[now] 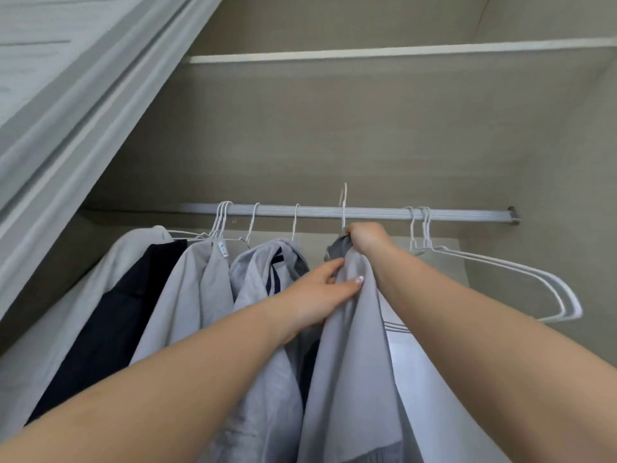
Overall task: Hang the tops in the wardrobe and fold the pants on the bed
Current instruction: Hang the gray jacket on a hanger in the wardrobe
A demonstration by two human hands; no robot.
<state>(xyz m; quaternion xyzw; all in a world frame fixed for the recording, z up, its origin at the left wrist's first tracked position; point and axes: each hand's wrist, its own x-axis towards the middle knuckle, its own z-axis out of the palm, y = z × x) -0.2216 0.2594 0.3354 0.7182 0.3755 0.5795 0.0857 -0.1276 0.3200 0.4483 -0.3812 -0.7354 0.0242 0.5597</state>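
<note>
A light grey top (350, 345) hangs from a white wire hanger (344, 208) whose hook rises just above the silver wardrobe rail (367, 213). My right hand (365, 238) grips the top's collar and the hanger's neck right below the rail. My left hand (320, 292) pinches the same top's fabric a little lower, thumb on the front. To the left hang a pale blue-grey top with dark stripes (263, 282), a grey top (193, 295), a black top (117, 312) and another light top (100, 279).
Two or three bare white hangers (521, 279) hang at the rail's right end. The sliding wardrobe door (66, 95) stands at the left. A white shelf edge (367, 53) runs above. A white panel (430, 379) lies behind the held top.
</note>
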